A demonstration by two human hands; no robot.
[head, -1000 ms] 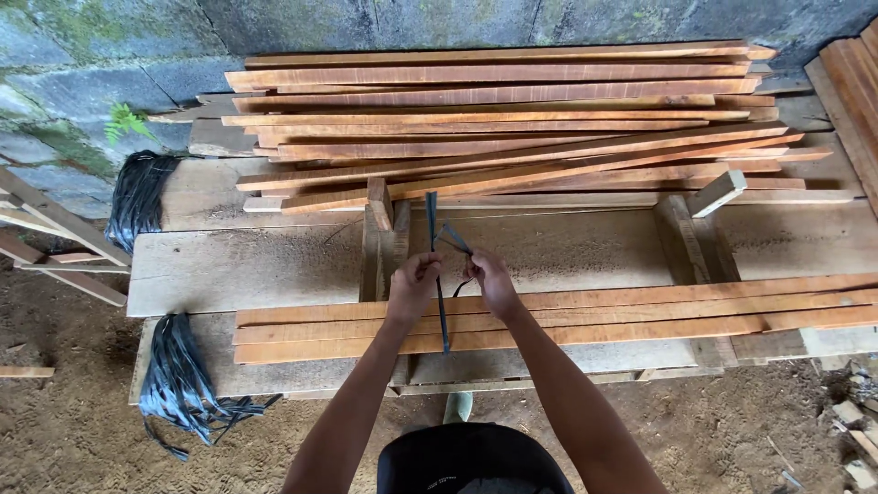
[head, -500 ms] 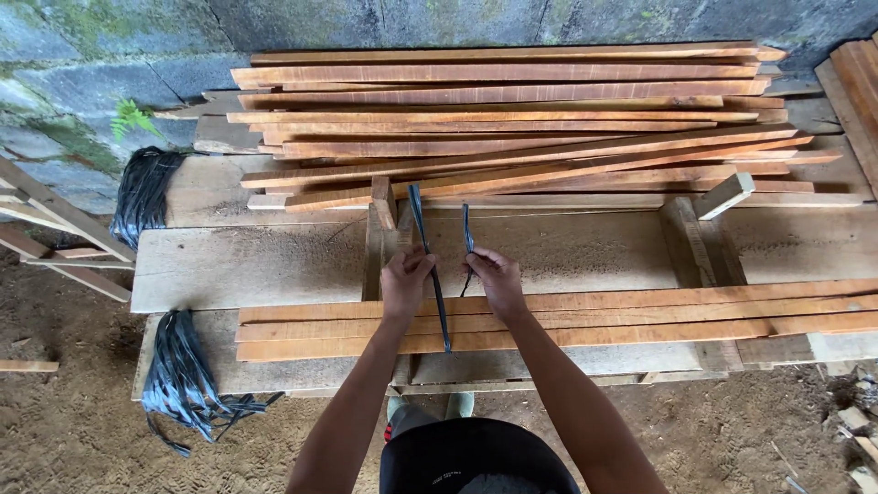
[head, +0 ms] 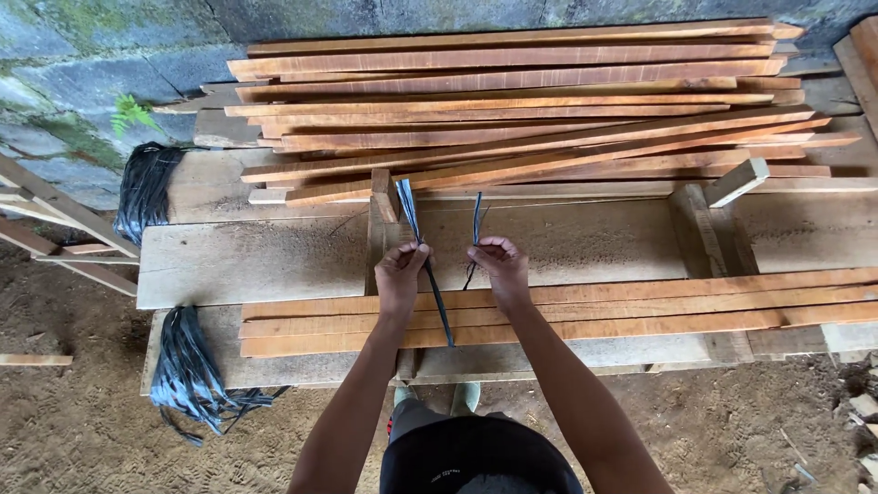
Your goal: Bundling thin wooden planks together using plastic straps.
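Plank bench (head: 274, 261), both hands' grip closed on black strap (head: 437, 302), its loop hidden

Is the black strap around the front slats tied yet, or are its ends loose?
Loose: left hand and right hand hold the black strap ends apart, no knot.

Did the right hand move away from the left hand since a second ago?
Yes. The right hand has pulled its black strap end rightward from the left hand, judged against the upright wooden block.
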